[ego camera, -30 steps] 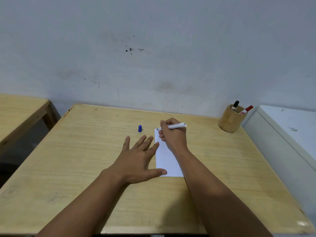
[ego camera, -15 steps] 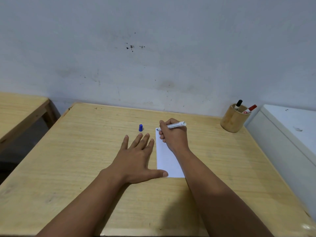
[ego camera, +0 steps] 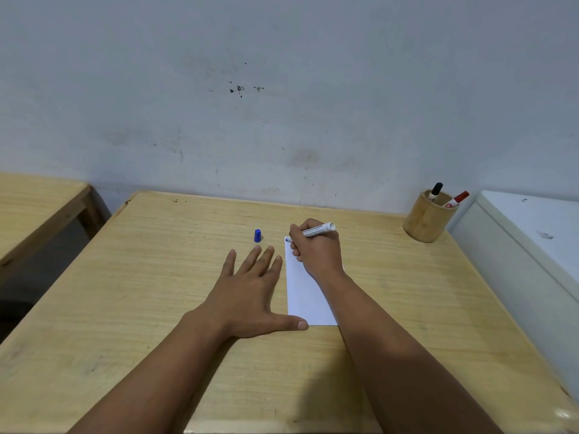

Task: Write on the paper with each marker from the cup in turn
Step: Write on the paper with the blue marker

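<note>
A white sheet of paper (ego camera: 302, 296) lies on the wooden table (ego camera: 156, 277). My right hand (ego camera: 318, 250) grips a white marker (ego camera: 318, 230) with its tip touching the paper's far left corner. My left hand (ego camera: 250, 289) lies flat, fingers spread, beside the paper's left edge, its thumb pressing the near corner. The marker's blue cap (ego camera: 257, 235) stands on the table just beyond my left fingertips. At the far right a wooden cup (ego camera: 427, 222) holds a black-capped marker (ego camera: 435, 192) and a red-capped marker (ego camera: 458, 198).
A white cabinet (ego camera: 526, 245) stands against the table's right edge. Another wooden table (ego camera: 34, 208) is at the left, across a gap. A grey wall (ego camera: 282, 104) rises behind the table.
My left fingers have drawn slightly closer together and off the paper's edge. The right hand keeps the marker tip at the paper's top corner, barely shifted.
</note>
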### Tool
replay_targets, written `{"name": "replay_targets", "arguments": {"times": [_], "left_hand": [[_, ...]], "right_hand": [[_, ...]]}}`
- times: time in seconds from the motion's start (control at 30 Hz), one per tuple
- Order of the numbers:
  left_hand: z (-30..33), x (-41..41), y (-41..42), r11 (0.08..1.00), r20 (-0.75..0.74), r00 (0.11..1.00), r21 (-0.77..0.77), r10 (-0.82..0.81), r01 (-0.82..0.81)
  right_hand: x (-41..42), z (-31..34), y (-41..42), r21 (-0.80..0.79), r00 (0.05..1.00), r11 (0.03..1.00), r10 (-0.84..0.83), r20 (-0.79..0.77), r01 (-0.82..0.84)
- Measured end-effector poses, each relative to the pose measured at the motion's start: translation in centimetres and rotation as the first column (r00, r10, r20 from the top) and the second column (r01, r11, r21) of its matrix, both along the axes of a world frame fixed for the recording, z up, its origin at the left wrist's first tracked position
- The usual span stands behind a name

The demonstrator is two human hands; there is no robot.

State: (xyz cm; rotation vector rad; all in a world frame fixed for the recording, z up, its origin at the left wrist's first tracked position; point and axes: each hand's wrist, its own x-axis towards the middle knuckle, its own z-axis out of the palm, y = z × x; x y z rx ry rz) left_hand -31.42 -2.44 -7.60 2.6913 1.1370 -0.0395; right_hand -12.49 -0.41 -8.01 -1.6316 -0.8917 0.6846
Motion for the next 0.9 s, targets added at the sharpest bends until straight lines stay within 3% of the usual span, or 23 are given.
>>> {"name": "replay_targets", "arguments": {"times": [0.27, 0.33, 0.4, 0.43, 0.57, 0.7, 0.8, 0.9], "left_hand": [[0.9, 0.0, -0.3, 1.000, 0.033, 0.999, 0.009, 0.000, -0.001], [1.2, 0.0, 0.2, 0.986, 0.270, 0.961, 0.135, 0.055, -0.094], [1.2, 0.2, 2.0, 0.915, 0.546, 0.830, 0.271, 0.109, -0.299], [1.2, 0.2, 3.2, 0.884, 0.597, 0.789, 0.282, 0.142, -0.372], [0.6, 0.8, 6.7, 0.914, 0.498, 0.815, 0.099, 0.296, -0.393], [0.3, 1.4, 7.6, 0.915, 0.508, 0.799, 0.048, 0.323, -0.400], [1.5, 1.6, 7.7, 0.889, 0.576, 0.693, -0.144, 0.432, -0.435], [4.3, 2.3, 7.3, 0.861, 0.662, 0.552, -0.358, 0.507, -0.361]], "right_hand": [[0.6, 0.4, 0.0, 0.063, 0.983, 0.996, -0.048, -0.178, 0.060], [0.9, 0.8, 0.1, 0.077, 0.965, 0.996, -0.028, -0.260, 0.049], [1.2, 1.5, 0.2, 0.080, 0.942, 0.997, 0.023, -0.335, 0.004], [1.2, 1.8, 0.2, 0.078, 0.929, 0.997, 0.046, -0.368, -0.019], [1.0, 3.2, -0.1, 0.063, 0.901, 0.994, 0.103, -0.421, -0.084], [1.6, 5.4, -0.9, 0.112, 0.982, 0.993, 0.064, -0.180, -0.044], [2.5, 7.0, -2.0, 0.163, 0.986, 0.981, 0.121, -0.115, -0.101], [3.2, 8.6, -3.3, 0.204, 0.956, 0.955, 0.250, -0.152, -0.217]]}}
